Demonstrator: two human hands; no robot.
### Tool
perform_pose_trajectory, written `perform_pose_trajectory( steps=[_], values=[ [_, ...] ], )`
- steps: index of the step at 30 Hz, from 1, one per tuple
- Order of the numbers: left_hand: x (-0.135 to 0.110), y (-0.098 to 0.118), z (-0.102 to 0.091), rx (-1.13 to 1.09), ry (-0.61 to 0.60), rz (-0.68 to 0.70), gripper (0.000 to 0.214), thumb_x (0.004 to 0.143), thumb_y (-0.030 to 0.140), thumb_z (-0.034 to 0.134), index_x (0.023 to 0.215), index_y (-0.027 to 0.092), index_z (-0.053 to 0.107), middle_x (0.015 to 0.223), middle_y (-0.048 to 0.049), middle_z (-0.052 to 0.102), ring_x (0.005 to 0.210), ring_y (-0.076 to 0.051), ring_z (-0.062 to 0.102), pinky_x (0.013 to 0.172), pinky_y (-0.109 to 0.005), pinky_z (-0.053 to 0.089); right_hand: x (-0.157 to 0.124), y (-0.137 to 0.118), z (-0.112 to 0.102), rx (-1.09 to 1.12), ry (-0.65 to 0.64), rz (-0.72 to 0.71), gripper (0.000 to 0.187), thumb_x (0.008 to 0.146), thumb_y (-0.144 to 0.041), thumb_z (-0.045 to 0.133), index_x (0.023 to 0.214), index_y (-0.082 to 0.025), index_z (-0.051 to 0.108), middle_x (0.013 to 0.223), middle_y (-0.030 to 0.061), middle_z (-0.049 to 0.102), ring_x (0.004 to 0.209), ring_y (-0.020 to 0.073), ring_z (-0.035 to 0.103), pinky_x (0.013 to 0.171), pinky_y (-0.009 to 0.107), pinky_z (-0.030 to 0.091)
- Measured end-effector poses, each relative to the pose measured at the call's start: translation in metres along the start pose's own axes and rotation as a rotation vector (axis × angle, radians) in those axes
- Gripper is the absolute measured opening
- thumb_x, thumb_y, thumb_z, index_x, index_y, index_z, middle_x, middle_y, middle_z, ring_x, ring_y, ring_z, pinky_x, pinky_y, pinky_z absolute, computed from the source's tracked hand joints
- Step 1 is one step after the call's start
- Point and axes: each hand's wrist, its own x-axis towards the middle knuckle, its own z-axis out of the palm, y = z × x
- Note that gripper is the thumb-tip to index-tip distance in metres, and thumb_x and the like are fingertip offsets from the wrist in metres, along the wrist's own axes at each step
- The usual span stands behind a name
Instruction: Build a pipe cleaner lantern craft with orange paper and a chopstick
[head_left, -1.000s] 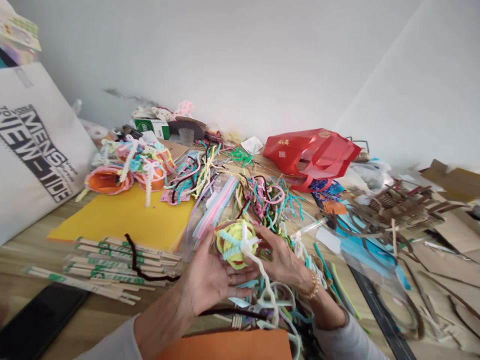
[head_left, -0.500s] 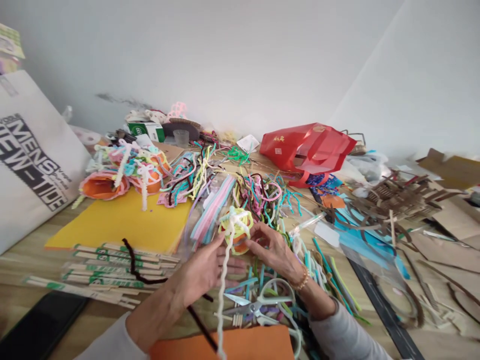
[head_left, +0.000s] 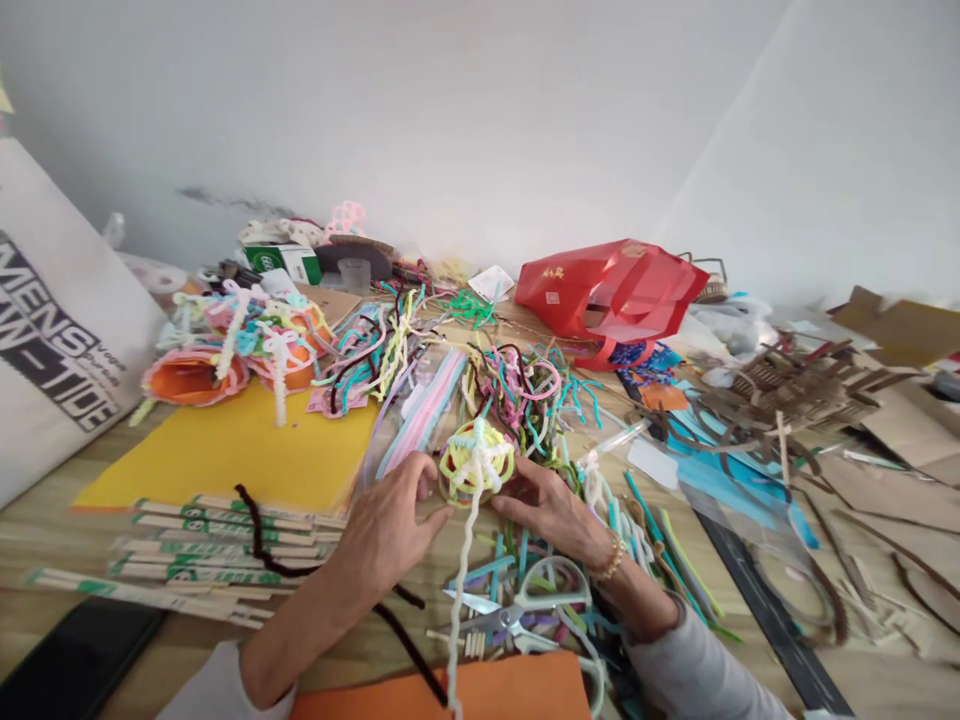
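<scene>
A small round craft of yellow-green pipe cleaner (head_left: 459,452) has a white bow-like top, and a long white fuzzy strand (head_left: 460,575) runs from it down toward me. My right hand (head_left: 551,508) grips the craft's right side between thumb and fingers. On the other side, my left hand (head_left: 394,520) is just beside the craft, thumb and forefinger apart; whether the thumb tip touches it is hard to tell. Below the hands lie scissors (head_left: 514,612) with pale handles, blades spread. A dark brown pipe cleaner (head_left: 259,530) passes beneath my left forearm.
Paper-wrapped chopsticks (head_left: 202,545), yellow sheets (head_left: 225,455) and a dark phone (head_left: 75,655) lie left. Orange card (head_left: 450,690) is nearest me. Finished-looking orange cones (head_left: 191,375), loose pipe cleaners (head_left: 525,385) and a red bag (head_left: 600,290) stand behind. Brown woven pieces (head_left: 810,385) crowd the right.
My left hand has drawn back from the craft, and its fingers have curled from their stretched pose. The craft now faces more upright in my right hand. The view has shifted slightly right.
</scene>
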Motion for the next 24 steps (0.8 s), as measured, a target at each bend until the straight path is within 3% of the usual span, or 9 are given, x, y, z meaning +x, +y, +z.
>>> perform_pose_trajectory(
  steps=[5, 10, 16, 24],
  values=[
    [0.005, -0.003, 0.004, -0.166, 0.086, 0.006, 0.033, 0.071, 0.024, 0.067, 0.098, 0.023, 0.048, 0.075, 0.0037, 0.056, 0.071, -0.017, 0.060, 0.068, -0.029, 0.048, 0.001, 0.002, -0.010, -0.014, 0.030, 0.003, 0.022, 0.082, -0.029, 0.064, 0.097, -0.017, 0.055, 0.083, 0.0012, 0.065, 0.074, 0.0147, 0.060, 0.066, 0.025, 0.046],
    [0.010, -0.005, 0.005, -0.402, 0.065, 0.006, 0.021, 0.074, 0.025, 0.064, 0.092, 0.021, 0.053, 0.080, -0.0001, 0.064, 0.073, -0.017, 0.064, 0.068, -0.029, 0.051, -0.004, -0.007, -0.019, 0.030, 0.057, -0.022, 0.015, 0.084, -0.027, 0.060, 0.094, -0.019, 0.051, 0.077, -0.0001, 0.066, 0.069, 0.0137, 0.060, 0.062, 0.025, 0.047],
    [0.010, -0.007, 0.004, -0.384, 0.115, 0.051, 0.010, 0.075, 0.022, 0.063, 0.084, 0.020, 0.060, 0.082, -0.0016, 0.068, 0.073, -0.017, 0.066, 0.071, -0.029, 0.052, -0.008, -0.027, -0.014, -0.100, 0.135, -0.078, 0.005, 0.084, -0.020, 0.059, 0.082, -0.018, 0.055, 0.072, -0.0017, 0.061, 0.065, 0.0116, 0.056, 0.060, 0.022, 0.043],
    [0.010, -0.016, 0.011, -0.360, 0.123, 0.052, 0.008, 0.074, 0.024, 0.065, 0.079, 0.020, 0.060, 0.078, -0.0002, 0.069, 0.074, -0.016, 0.066, 0.069, -0.027, 0.051, -0.017, -0.046, -0.008, -0.296, 0.103, -0.082, 0.012, 0.088, -0.021, 0.056, 0.077, -0.017, 0.059, 0.068, -0.0029, 0.057, 0.062, 0.0097, 0.050, 0.060, 0.021, 0.036]
  ],
)
